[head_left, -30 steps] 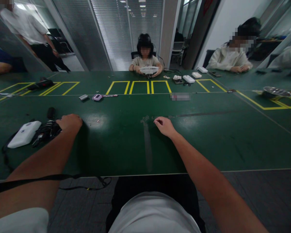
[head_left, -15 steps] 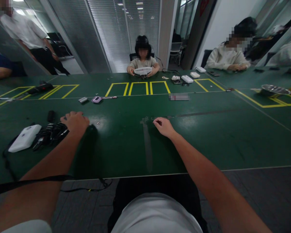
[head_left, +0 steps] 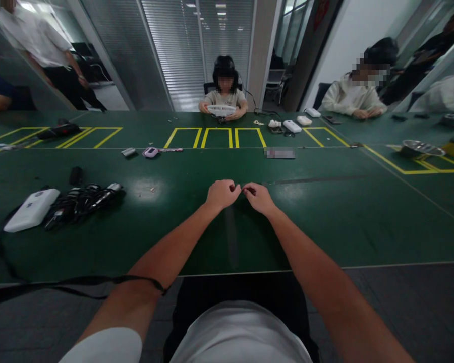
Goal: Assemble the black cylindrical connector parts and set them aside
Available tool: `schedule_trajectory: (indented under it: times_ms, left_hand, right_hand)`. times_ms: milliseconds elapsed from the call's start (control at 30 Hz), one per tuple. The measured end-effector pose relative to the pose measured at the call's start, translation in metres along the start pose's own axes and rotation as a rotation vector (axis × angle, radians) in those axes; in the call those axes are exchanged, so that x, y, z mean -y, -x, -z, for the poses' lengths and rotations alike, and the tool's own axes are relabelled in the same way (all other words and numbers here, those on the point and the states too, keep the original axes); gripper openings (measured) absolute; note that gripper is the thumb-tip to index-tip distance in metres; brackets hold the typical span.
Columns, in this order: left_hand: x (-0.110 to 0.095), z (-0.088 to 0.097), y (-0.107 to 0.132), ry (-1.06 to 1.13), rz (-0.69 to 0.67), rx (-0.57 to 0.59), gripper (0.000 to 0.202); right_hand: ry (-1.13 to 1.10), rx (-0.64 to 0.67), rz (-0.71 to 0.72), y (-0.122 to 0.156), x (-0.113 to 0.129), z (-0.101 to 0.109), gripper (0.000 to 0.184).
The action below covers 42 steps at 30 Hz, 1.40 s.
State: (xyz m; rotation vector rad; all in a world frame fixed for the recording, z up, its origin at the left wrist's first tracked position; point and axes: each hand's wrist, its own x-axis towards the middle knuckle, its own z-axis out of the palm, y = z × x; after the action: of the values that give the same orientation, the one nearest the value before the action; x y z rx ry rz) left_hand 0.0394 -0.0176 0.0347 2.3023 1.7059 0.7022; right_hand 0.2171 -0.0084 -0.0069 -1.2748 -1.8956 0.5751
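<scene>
My left hand (head_left: 223,194) and my right hand (head_left: 259,197) meet fingertip to fingertip above the middle of the green table (head_left: 189,242). The fingers of both are curled into a pinch, and whatever is between them is too small or hidden to make out. Just under the hands a dull grey strip, like tape (head_left: 231,237), runs along the tabletop toward me. A second, darker strip (head_left: 318,179) stretches off to the right.
Left of me lie a white power bank (head_left: 32,209), a bundle of black cables (head_left: 83,201) and a black strap (head_left: 79,283) crossing my left forearm. Yellow tape boxes (head_left: 217,129) mark the far side. A person opposite holds a white basket (head_left: 221,109); a metal bowl (head_left: 421,148) stands right.
My left hand has moved right, from beside the cable bundle to my right hand, and its fingers have closed. The right hand stays nearly in place.
</scene>
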Motion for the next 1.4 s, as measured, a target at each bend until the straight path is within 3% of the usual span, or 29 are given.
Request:
schedule_trajectory:
  times_ms: [233,333,500,800,1400]
  left_hand:
    - [0.023,-0.013,0.009,0.012,0.002,-0.077,0.04]
    - [0.027,-0.016,0.008,0.071,-0.061,-0.051,0.041]
    - [0.028,-0.022,0.008,0.094,-0.074,0.074,0.043]
    - [0.027,-0.022,0.008,0.059,-0.068,0.141,0.041]
    - [0.029,-0.023,0.008,0.039,-0.08,0.146,0.043]
  right_hand:
    - [0.038,0.041,0.015,-0.001,0.004,0.001,0.016]
    - [0.045,0.047,0.009,0.0,0.004,0.001,0.017]
    - [0.028,0.039,-0.013,0.004,0.007,0.001,0.017]
    - [0.04,0.035,-0.029,0.004,0.01,0.001,0.016]
    - [0.037,0.047,-0.009,0.004,0.006,-0.002,0.017]
